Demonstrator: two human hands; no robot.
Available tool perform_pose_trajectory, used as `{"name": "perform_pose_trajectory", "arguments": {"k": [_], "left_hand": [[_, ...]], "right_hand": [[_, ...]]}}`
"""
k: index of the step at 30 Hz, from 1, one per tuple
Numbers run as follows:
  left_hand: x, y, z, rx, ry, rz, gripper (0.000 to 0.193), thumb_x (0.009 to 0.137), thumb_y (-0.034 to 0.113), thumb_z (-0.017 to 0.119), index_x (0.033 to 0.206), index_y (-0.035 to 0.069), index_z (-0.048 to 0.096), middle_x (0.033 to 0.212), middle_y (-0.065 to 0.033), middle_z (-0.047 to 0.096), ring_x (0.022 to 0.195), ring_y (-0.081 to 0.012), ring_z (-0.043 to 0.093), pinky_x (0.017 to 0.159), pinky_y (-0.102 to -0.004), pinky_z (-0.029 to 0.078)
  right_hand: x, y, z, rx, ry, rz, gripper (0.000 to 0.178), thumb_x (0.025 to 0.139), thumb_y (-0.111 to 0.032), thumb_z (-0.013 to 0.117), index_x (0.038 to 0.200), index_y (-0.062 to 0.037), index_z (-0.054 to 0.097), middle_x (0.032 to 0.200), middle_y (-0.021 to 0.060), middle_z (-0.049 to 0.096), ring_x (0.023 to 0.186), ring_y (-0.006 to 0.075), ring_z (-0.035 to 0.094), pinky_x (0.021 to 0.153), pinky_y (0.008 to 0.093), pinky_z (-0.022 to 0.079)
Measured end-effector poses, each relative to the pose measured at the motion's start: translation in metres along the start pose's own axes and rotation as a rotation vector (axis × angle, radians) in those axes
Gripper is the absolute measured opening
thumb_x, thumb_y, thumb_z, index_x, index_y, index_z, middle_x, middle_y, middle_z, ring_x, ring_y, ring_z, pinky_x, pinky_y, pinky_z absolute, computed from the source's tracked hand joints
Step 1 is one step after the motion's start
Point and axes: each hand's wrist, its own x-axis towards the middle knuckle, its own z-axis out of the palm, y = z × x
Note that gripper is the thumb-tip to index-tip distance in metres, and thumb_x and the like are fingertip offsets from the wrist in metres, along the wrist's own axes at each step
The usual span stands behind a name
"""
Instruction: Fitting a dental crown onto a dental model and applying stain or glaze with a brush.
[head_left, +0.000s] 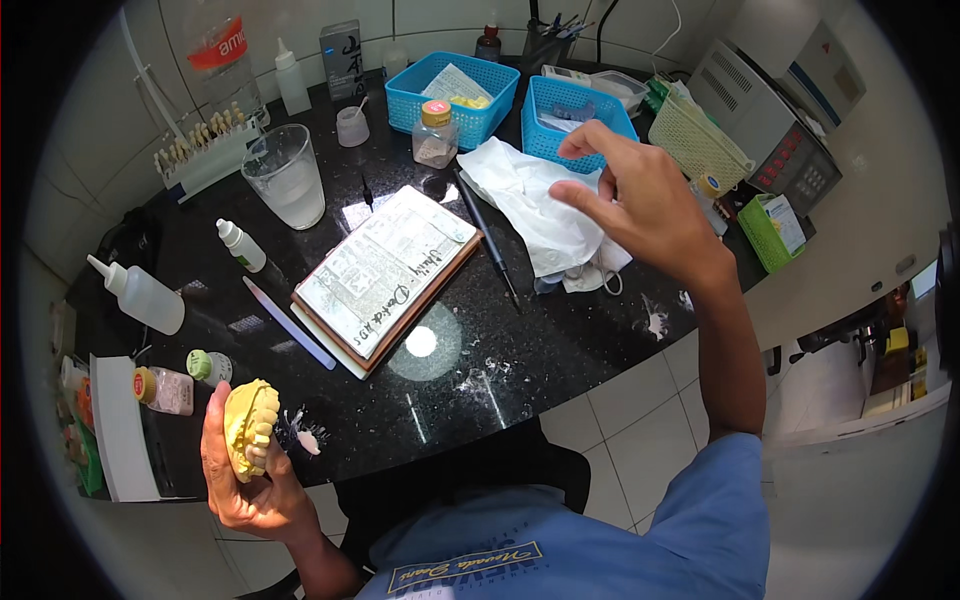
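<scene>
My left hand (262,508) grips a yellow dental cast (246,428) with a row of pale teeth along its right side, held up at the near left edge of the counter. Above a crumpled white tissue (525,205) hangs my right hand (655,205); its thumb and forefinger curve apart with nothing visible between them. The other fingers are partly hidden. Just beyond that hand stands a blue basket (540,133) with packets inside. A black pen-like tool (485,238) lies left of the tissue, beside a stacked pad (390,270) with handwriting on its paper top.
A glass (290,185), a shade guide of sample teeth (205,152) and another blue basket (455,118) stand toward the back. Squeeze bottles (148,300) and small jars (165,390) line the left. A control unit (760,130) sits at the right. White powder dusts the black counter (520,375).
</scene>
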Motion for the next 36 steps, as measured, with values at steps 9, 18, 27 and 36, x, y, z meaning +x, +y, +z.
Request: {"name": "perform_pose_trajectory", "arguments": {"k": [9, 18, 27, 36], "left_hand": [[0.0, -0.004, -0.003, 0.022, -0.012, 0.011, 0.05, 0.084, 0.019, 0.064, 0.122, -0.011, 0.052, 0.116, -0.0226, 0.06, 0.096, -0.0286, 0.065, 0.083, -0.0357, 0.055], [-0.001, -0.003, 0.002, 0.079, -0.008, 0.035, 0.047, 0.087, 0.018, 0.06, 0.122, -0.012, 0.051, 0.117, -0.0228, 0.059, 0.1, -0.0297, 0.063, 0.086, -0.0364, 0.053], [0.002, 0.007, 0.006, 0.117, 0.097, 0.137, 0.062, 0.082, 0.05, 0.067, 0.112, -0.004, 0.064, 0.102, -0.0193, 0.068, 0.084, -0.0255, 0.068, 0.074, -0.0341, 0.055], [0.003, 0.01, 0.005, 0.261, 0.11, 0.216, 0.058, 0.084, 0.046, 0.067, 0.098, -0.011, 0.065, 0.099, -0.0197, 0.069, 0.075, -0.0273, 0.066, 0.066, -0.0343, 0.053]], "right_hand": [[0.028, 0.008, -0.005, -0.011, 0.206, -0.027, 0.016, 0.082, -0.014, 0.065, 0.094, -0.0026, 0.067, 0.079, 0.0121, 0.069, 0.07, 0.0218, 0.068, 0.067, 0.0328, 0.052], [0.034, 0.015, -0.053, 0.064, 0.584, -0.057, 0.019, 0.081, -0.014, 0.068, 0.098, -0.0047, 0.068, 0.08, 0.0092, 0.07, 0.072, 0.0141, 0.068, 0.068, 0.0265, 0.054], [-0.012, -0.017, 0.024, 0.08, 0.458, -0.325, 0.014, 0.082, -0.002, 0.062, 0.096, -0.0007, 0.064, 0.09, 0.0124, 0.066, 0.074, 0.0273, 0.067, 0.065, 0.0342, 0.054], [-0.127, 0.155, -0.053, -0.049, 0.903, 0.614, 0.012, 0.086, -0.008, 0.06, 0.093, -0.0013, 0.067, 0.077, 0.0116, 0.068, 0.066, 0.0203, 0.067, 0.062, 0.0304, 0.051]]}}
